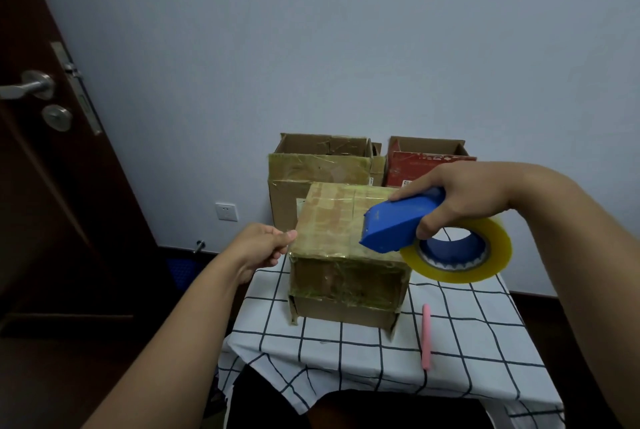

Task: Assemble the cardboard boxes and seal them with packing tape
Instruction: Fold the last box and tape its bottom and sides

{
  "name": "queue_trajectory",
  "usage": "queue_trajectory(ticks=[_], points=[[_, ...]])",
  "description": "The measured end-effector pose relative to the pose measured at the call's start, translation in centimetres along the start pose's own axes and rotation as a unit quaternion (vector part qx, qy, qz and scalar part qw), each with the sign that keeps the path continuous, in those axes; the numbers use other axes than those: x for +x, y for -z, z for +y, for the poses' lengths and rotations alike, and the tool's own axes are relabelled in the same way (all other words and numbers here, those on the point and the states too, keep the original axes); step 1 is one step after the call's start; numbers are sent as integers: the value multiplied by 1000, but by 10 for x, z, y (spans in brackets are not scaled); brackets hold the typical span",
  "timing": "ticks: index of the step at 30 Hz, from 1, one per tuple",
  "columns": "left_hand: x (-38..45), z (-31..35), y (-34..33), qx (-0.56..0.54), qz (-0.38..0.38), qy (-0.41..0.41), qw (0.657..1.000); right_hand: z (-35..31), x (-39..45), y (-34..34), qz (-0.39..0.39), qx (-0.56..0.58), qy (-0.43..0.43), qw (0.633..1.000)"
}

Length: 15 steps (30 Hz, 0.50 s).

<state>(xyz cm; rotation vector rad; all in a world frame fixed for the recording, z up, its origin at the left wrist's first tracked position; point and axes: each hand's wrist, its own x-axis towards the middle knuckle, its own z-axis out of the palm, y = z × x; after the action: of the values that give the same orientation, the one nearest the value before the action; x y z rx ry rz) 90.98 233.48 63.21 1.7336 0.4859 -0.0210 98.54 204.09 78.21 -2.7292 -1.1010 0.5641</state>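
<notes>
Closed box (pixel 346 248) stands mid-surface (pixel 346 359), top already glossy with tape. Right hand (pixel 474 200) above box's right top edge, fingers curled round blue tape dispenser (pixel 398 224), yellow roll (pixel 460 252) hanging off box's right side. Left hand (pixel 259 248) at box's left top edge, fingers seemingly pinching tape end; exact hold unclear. Advice: keep strip taut, dispenser low, press flat along seam. Behind box: two open boxes (pixel 322 165), contents hidden. Pink pen (pixel 426 336) right of box.
</notes>
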Motion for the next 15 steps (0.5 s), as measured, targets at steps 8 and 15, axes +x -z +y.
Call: queue_trajectory(ticks=[8, 15], points=[[4, -2, 6, 42, 21, 18, 999, -13, 21, 2, -42, -17, -12, 999], [0, -10, 8, 18, -5, 59, 998, -7, 34, -8, -65, -20, -18, 998]])
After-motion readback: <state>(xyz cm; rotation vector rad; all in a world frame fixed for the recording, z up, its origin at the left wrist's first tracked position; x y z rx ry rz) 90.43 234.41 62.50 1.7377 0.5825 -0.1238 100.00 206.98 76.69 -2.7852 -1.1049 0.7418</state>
